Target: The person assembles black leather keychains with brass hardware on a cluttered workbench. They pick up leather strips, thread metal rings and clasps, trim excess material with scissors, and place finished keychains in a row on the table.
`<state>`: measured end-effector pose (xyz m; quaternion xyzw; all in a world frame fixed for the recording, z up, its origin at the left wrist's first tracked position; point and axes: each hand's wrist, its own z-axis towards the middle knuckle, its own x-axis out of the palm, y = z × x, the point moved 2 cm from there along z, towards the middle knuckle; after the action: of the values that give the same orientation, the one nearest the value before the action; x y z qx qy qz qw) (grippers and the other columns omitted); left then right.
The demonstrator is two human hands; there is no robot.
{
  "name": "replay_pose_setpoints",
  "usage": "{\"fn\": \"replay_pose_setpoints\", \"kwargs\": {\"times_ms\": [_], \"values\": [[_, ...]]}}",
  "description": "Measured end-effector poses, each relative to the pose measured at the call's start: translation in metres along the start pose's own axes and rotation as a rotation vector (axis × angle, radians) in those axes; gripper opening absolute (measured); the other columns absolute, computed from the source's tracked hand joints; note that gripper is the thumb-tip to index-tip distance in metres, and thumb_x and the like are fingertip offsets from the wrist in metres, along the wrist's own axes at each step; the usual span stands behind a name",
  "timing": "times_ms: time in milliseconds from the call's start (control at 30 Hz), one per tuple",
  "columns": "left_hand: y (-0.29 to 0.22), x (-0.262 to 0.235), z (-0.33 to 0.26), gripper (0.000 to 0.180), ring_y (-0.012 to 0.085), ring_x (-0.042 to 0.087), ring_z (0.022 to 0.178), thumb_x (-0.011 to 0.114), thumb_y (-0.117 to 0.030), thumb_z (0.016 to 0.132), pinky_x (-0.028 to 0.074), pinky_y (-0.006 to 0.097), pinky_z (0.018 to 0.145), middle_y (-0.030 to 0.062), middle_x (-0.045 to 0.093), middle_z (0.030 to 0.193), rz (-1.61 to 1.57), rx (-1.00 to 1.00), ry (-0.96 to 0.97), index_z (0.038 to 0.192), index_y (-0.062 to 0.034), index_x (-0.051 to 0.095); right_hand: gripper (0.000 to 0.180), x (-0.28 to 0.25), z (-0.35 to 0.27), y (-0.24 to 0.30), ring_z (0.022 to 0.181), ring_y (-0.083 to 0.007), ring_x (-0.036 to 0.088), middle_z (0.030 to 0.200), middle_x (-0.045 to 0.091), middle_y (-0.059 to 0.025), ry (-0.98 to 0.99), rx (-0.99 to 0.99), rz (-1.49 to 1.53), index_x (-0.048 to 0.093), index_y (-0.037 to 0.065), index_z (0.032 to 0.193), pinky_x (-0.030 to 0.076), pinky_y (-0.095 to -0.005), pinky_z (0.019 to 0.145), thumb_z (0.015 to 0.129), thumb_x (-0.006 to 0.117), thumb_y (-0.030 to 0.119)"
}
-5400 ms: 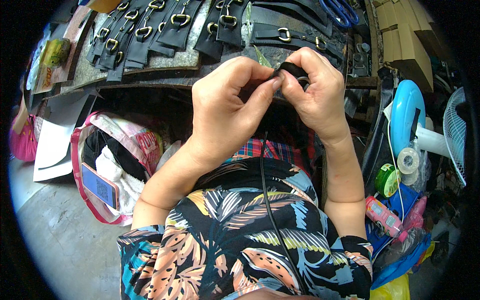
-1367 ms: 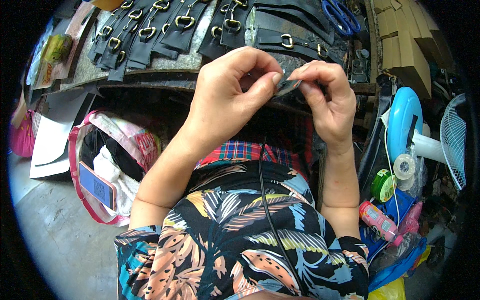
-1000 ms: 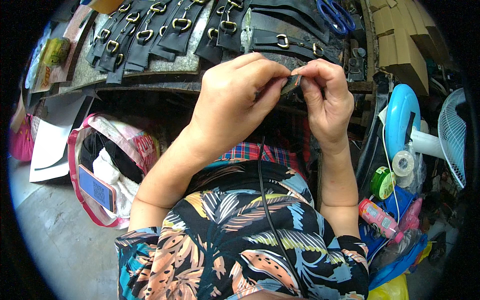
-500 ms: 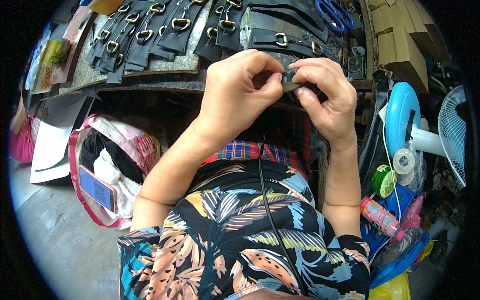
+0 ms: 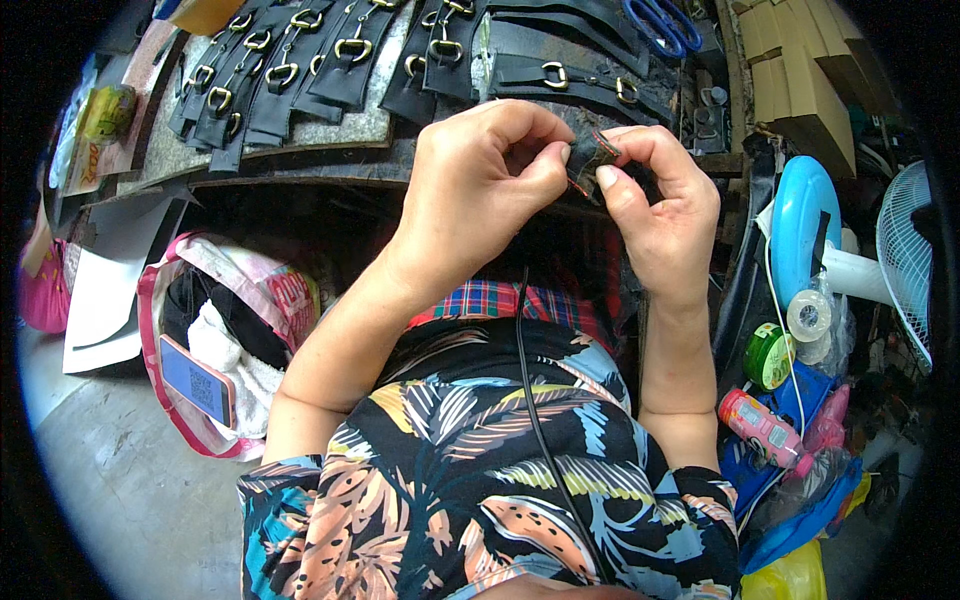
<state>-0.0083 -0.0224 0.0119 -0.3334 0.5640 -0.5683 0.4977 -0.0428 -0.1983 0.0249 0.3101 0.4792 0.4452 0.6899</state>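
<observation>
Just in front of the bench edge, both hands pinch a small dark strip with a reddish edge (image 5: 605,143). My left hand (image 5: 480,190) grips one end between thumb and index finger. My right hand (image 5: 668,205) holds the other end in a pinch, where the strip curls up at the fingertips. The fingers cover part of it, and its exact kind is unclear. Beyond the hands, several black leather straps with gold horsebit buckles (image 5: 345,78) lie in a row on a pale board. Another such strap (image 5: 520,74) lies crosswise behind the fingers.
Blue-handled scissors (image 5: 664,28) lie at the bench's far right, near cardboard pieces (image 5: 795,90). A blue and white fan (image 5: 803,215), green tape roll (image 5: 767,356) and pink bottle (image 5: 765,432) crowd the right. A bag (image 5: 150,335) with a phone (image 5: 197,380) sits left.
My right hand has shifted slightly, and the strip has turned so that its reddish edge now shows at the right fingertips. The left hand keeps its pinch.
</observation>
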Motion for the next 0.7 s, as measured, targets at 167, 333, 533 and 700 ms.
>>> {"fn": "replay_pose_setpoints", "kwargs": {"times_ms": [167,333,533,700], "values": [[0.001,0.0,0.0,0.01,0.0083,0.068,0.075,0.069,-0.001,0.095,0.057,0.023,0.07,0.0027,0.071,0.085,-0.248,-0.15,0.063,0.103,0.0047,0.071,0.006,-0.002,0.004,-0.004,0.081,-0.0069,0.062,0.085,0.069,-0.0039,0.045,0.106,0.29,0.068,-0.001,0.092,0.051,-0.0248,0.075,0.088,0.068,0.003],[-0.005,0.0,-0.003,0.009,0.0067,0.067,0.077,0.071,0.0,0.093,0.054,0.021,0.07,0.001,0.071,0.086,0.077,0.125,-0.056,0.101,0.0028,0.072,0.01,0.002,0.003,0.002,0.075,-0.0068,0.062,0.079,0.069,-0.0014,0.018,0.064,0.103,0.069,0.0,0.091,0.051,-0.0248,0.072,0.092,0.071,0.009],[-0.011,-0.007,-0.003,0.009,0.0059,0.065,0.077,0.072,0.003,0.091,0.053,0.02,0.07,0.0013,0.07,0.086,0.175,0.231,-0.079,0.1,0.002,0.072,0.01,0.002,0.005,0.001,0.086,-0.016,0.067,0.095,0.073,-0.0099,0.014,-0.047,0.066,0.065,-0.001,0.086,0.052,-0.0292,0.08,0.09,0.07,0.006],[-0.012,-0.009,-0.001,0.01,0.007,0.066,0.078,0.071,0.005,0.09,0.053,0.021,0.07,0.0029,0.069,0.088,0.071,0.186,-0.129,0.1,0.0027,0.071,0.015,-0.005,0.003,0.0,0.093,-0.0234,0.068,0.104,0.072,-0.0146,0.012,-0.162,0.001,0.057,0.0,0.077,0.053,-0.0336,0.086,0.084,0.07,0.003]]}}
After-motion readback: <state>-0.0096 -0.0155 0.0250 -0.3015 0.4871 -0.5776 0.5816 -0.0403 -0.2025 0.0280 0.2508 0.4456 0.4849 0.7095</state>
